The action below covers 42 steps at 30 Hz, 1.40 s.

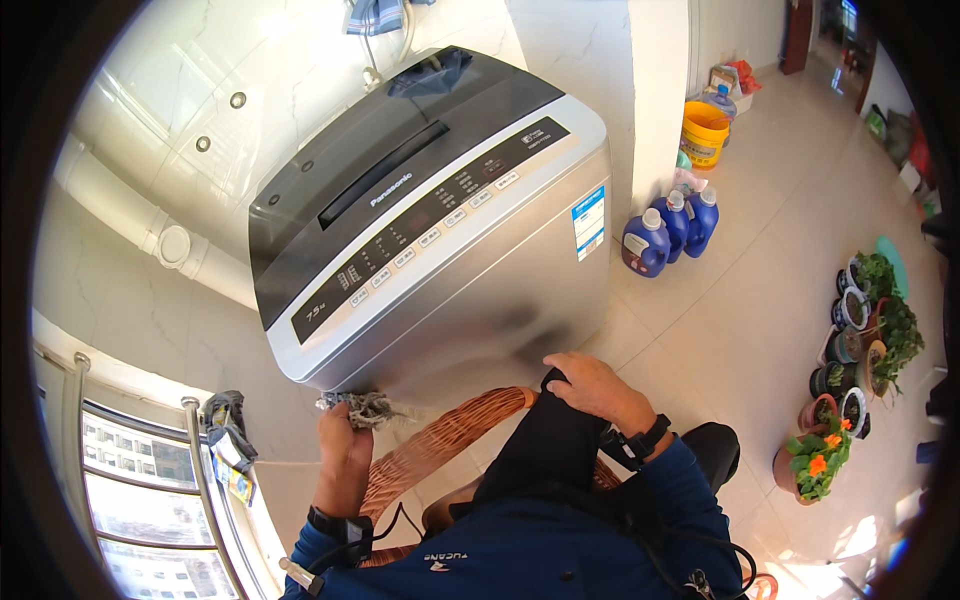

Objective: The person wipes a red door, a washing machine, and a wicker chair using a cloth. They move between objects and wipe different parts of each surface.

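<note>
At the lower left corner of a silver-grey washing machine [480, 300], my left hand [343, 448] is closed on a bunched, shaggy grey rag [368, 408]. The rag is close against the machine's lower edge; whether it presses on the front panel I cannot tell. My right hand [600, 392] rests over my bent knee in black trousers [535, 440], its fingers laid on it and nothing in them. The machine's dark lid [400, 140] is down, with a control panel [430, 225] along its front edge.
A wicker chair's curved arm [440, 440] lies between my hands. Blue detergent bottles [648, 243] and a yellow bucket [704, 135] stand right of the machine. Several potted plants [815, 465] line the right side. A railed window [150, 500] and white pipe [120, 200] are left.
</note>
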Tool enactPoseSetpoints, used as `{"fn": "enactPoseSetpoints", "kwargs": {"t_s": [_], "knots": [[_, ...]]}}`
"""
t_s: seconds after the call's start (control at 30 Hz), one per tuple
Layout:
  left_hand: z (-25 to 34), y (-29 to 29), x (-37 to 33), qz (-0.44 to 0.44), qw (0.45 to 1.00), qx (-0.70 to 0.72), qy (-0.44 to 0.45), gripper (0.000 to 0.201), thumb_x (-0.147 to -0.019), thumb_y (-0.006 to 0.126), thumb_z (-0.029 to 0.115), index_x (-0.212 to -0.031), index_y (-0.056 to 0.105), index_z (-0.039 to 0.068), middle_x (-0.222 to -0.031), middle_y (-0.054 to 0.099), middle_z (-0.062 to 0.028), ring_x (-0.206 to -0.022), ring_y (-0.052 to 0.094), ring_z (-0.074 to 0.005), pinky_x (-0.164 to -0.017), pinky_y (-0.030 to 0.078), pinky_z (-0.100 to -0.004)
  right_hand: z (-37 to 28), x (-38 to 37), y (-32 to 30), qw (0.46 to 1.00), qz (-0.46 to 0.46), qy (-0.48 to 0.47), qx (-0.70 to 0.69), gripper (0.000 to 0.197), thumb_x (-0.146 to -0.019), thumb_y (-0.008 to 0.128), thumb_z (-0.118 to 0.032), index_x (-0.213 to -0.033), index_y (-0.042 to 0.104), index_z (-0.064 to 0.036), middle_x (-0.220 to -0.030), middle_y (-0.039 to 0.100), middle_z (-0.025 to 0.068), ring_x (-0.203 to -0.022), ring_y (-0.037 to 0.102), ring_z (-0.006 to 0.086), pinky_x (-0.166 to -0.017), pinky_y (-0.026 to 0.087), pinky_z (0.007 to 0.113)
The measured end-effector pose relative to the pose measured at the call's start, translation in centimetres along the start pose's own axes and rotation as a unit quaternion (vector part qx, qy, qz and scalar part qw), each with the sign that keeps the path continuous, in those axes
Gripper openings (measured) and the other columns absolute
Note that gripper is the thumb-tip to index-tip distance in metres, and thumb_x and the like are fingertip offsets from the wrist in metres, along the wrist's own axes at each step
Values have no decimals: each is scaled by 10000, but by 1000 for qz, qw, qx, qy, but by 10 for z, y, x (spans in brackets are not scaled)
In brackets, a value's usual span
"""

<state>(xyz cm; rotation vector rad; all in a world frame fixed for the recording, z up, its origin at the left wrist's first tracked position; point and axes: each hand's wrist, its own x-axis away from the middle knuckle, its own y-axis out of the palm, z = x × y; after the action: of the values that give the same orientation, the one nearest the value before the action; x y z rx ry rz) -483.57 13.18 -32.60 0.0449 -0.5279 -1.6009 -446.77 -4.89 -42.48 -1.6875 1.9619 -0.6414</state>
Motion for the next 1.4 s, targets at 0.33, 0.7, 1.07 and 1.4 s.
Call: {"fn": "enactPoseSetpoints", "kwargs": {"t_s": [0.33, 0.7, 1.07, 1.4], "knots": [[-20, 5, -7, 2, 985, 42, -168, 363, -1001, 396, 9, -1324, 544, -67, -1277, 651, -207, -1183, 642, -342, -1043, 540, -473, 4, 19, 1, 1000, 4, 30, 8, 428, -912, 688, -219, -1286, 617, -23, -1110, 684, 233, -1089, 641, 427, -934, 527, 490], [-100, 175, -27, -562, 693, -438, 112, 283, -935, 575, 55, -1186, 661, -46, -1180, 698, -202, -1119, 660, -313, -971, 493, -349, 28, 47, -3, 995, 55, 71, -35, 428, -903, 702, -197, -1280, 616, -15, -1162, 681, 229, -1111, 632, 427, -956, 513, 473], [-120, 220, -28, -516, 757, -382, 125, 221, -905, 523, -39, -1095, 636, -40, -1081, 697, -185, -966, 714, -323, -822, 594, -442, 59, 61, 2, 986, 52, 125, -99, 450, -903, 679, -219, -1277, 632, 27, -1156, 684, 267, -1101, 637, 437, -955, 509, 476], [-142, 186, -43, -523, 762, -375, 71, 287, -916, 458, -62, -1165, 601, -59, -1103, 682, -170, -987, 698, -324, -894, 580, -437, 55, 40, 22, 973, 67, 130, -179, 594, -908, 716, -245, -1402, 525, 24, -1256, 656, 284, -1154, 641, 418, -976, 519, 454]]}}
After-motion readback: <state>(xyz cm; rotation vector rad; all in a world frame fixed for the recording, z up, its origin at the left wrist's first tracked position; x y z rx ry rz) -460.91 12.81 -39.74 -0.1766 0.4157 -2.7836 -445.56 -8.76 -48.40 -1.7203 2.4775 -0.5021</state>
